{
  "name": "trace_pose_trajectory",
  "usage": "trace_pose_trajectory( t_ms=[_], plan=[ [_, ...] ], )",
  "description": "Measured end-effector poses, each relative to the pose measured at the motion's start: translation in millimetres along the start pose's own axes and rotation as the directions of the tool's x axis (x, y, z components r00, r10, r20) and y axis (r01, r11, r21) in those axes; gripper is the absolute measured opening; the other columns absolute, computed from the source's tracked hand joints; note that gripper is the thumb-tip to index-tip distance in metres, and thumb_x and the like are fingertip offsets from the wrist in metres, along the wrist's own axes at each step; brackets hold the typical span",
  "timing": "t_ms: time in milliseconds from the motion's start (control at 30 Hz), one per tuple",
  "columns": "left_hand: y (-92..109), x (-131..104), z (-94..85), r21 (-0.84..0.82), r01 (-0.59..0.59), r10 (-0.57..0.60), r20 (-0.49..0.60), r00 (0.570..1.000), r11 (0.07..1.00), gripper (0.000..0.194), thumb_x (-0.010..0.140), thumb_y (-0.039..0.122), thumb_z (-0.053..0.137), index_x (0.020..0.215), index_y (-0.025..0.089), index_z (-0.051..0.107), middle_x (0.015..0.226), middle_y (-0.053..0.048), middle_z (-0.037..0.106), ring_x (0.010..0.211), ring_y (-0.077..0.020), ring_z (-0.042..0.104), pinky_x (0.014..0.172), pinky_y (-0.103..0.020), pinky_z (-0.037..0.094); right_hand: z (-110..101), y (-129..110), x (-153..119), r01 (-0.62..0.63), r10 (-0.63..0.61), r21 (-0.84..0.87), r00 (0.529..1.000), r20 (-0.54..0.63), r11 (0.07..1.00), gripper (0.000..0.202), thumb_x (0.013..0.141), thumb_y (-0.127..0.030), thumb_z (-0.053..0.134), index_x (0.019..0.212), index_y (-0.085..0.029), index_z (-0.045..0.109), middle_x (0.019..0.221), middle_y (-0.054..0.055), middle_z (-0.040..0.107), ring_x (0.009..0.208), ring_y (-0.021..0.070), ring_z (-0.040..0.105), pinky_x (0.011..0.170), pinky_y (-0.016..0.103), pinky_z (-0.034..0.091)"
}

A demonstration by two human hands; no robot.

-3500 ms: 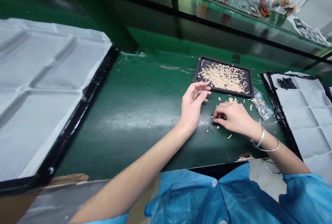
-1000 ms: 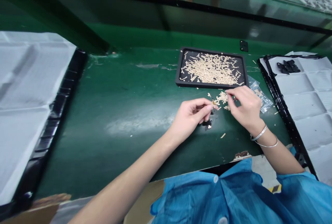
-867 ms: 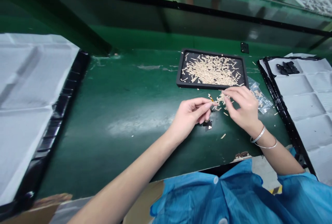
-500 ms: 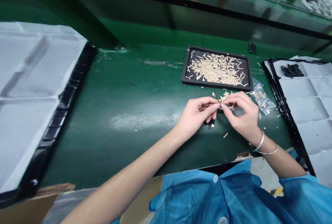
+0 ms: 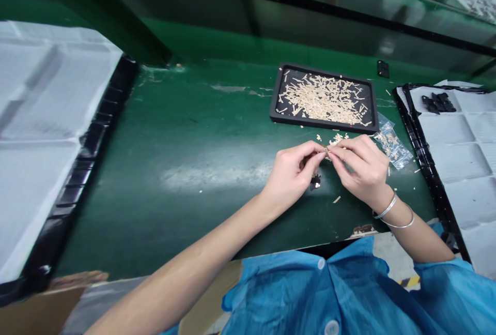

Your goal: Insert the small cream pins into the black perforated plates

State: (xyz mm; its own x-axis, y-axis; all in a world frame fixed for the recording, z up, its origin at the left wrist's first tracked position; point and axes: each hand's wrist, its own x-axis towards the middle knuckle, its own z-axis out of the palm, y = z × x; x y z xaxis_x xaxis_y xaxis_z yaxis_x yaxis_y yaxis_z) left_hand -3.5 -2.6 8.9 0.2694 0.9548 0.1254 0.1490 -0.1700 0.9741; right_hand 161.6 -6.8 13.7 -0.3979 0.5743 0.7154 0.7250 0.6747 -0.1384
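The right hand [image 5: 362, 168] had met the left hand [image 5: 287, 176], which pinched a tiny yellowish-brown piece [image 5: 326, 148] before the black rectangular tray [image 5: 276, 116], bringing both to it; whether the right gripped anything could not be told.

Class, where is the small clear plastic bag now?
In the head view, the clear plastic bag lies right of the right hand, beside the black tray's near right corner.

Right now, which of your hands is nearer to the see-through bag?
Right. My right hand is close by the bag, on its near left side; my left hand is farther left.
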Motion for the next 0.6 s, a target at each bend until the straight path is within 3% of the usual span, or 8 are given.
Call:
trace_pose_trajectory(
  t_ms=[200, 400, 500, 600],
  plan=[
    [-6, -1, 1.9, 0.136, -0.076, 0.077, -0.005, 0.997, 0.988, 0.018, 0.089, 0.019, 0.049, 0.077, 0.017, 0.063, 0.061, 0.003, 0.059, 0.055, -0.0102, 0.051, 0.06, -0.021, 0.041, 0, 1, -1, 0.09, -0.087, -0.077, 0.995, 0.04, 0.993, 0.006, 0.085, -0.011, 0.064, 0.086, -0.015, 0.068, 0.079, 0.007, 0.073, 0.072, 0.0182, 0.061, 0.058, 0.03, 0.049],
    [-15, -1, 2.0, 0.307, -0.152, 0.156, 0.011, 0.988, 0.94, 0.019, 0.087, 0.017, 0.049, 0.075, 0.016, 0.063, 0.06, 0.002, 0.06, 0.051, -0.0092, 0.048, 0.055, -0.021, 0.038, 5, -1, -2, 0.12, -0.109, -0.164, 0.991, 0.071, 0.979, 0.011, 0.086, -0.012, 0.061, 0.079, -0.015, 0.068, 0.072, 0.004, 0.071, 0.065, 0.0154, 0.06, 0.053, 0.028, 0.045],
    [-14, -1, 1.0, 0.321, -0.133, 0.132, 0.024, 0.991, 0.938, 0.018, 0.085, 0.017, 0.049, 0.073, 0.016, 0.062, 0.056, 0.003, 0.055, 0.049, -0.0088, 0.044, 0.053, -0.021, 0.035, 7, -1, -2, 0.07, -0.064, -0.127, 0.996, 0.055, 0.989, 0.015, 0.085, -0.011, 0.059, 0.075, -0.017, 0.067, 0.069, 0.002, 0.07, 0.063, 0.0145, 0.059, 0.054, 0.027, 0.047],
    [-10, 1, -1.8, 0.243, -0.06, 0.052, 0.043, 0.998, 0.968, 0.018, 0.084, 0.021, 0.049, 0.07, 0.016, 0.059, 0.055, 0.003, 0.051, 0.05, -0.009, 0.042, 0.052, -0.021, 0.033, 6, 3, -1, -0.054, 0.054, -0.034, 0.998, -0.017, 0.998, 0.014, 0.084, -0.009, 0.06, 0.075, -0.018, 0.066, 0.07, 0.003, 0.071, 0.064, 0.0142, 0.062, 0.058, 0.026, 0.05]
  ],
)
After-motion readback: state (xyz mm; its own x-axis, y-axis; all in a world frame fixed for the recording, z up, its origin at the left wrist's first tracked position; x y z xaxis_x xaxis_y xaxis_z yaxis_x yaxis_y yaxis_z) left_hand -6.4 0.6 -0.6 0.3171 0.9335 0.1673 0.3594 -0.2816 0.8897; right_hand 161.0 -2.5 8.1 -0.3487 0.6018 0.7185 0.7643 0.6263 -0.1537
